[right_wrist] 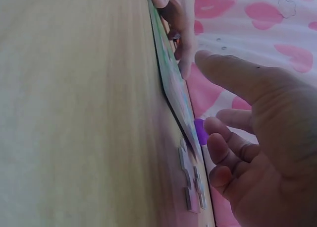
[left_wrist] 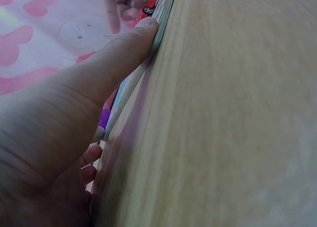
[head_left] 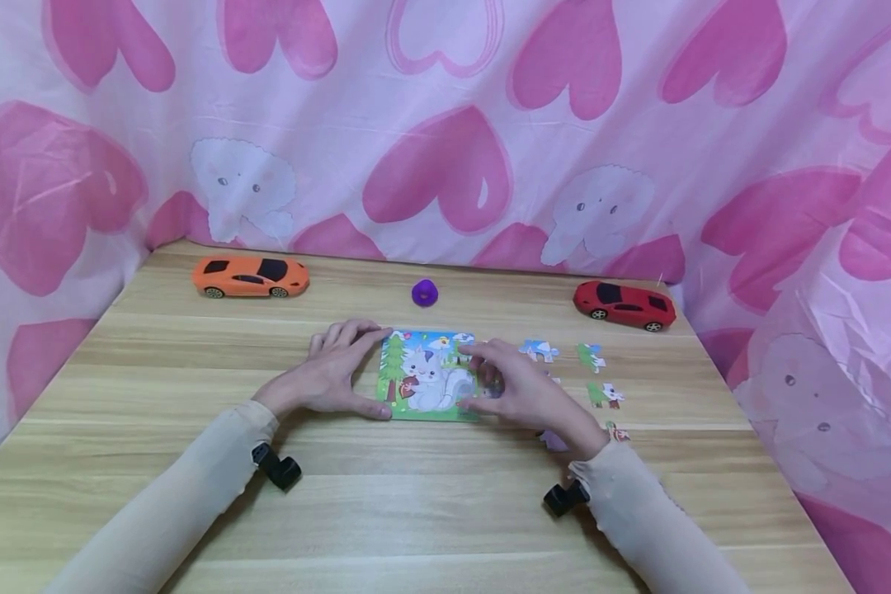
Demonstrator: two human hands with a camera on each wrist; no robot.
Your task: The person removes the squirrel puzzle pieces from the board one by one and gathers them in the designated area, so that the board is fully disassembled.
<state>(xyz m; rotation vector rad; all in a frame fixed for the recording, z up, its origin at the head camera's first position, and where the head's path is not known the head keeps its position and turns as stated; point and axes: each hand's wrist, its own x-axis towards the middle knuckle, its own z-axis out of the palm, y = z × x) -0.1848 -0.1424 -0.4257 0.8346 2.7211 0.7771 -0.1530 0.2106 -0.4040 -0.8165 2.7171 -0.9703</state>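
Note:
A square cat puzzle board [head_left: 426, 375] lies flat on the wooden table [head_left: 193, 388]. My left hand [head_left: 374, 371] rests against its left edge, the thumb [left_wrist: 124, 53] pressing the near left corner and the straight fingers reaching the far left corner. My right hand [head_left: 469, 378] hovers over the board's right edge, index finger at the far right corner and thumb at the near edge. In the right wrist view its fingers [right_wrist: 223, 152] are loosely curled with nothing visible between them. Several loose puzzle pieces [head_left: 590, 357] lie to the right of the board.
An orange toy car [head_left: 251, 276] stands at the back left and a red toy car [head_left: 624, 304] at the back right. A small purple object [head_left: 425, 293] sits between them. A pink heart-print cloth [head_left: 445, 124] closes in the table's back and sides.

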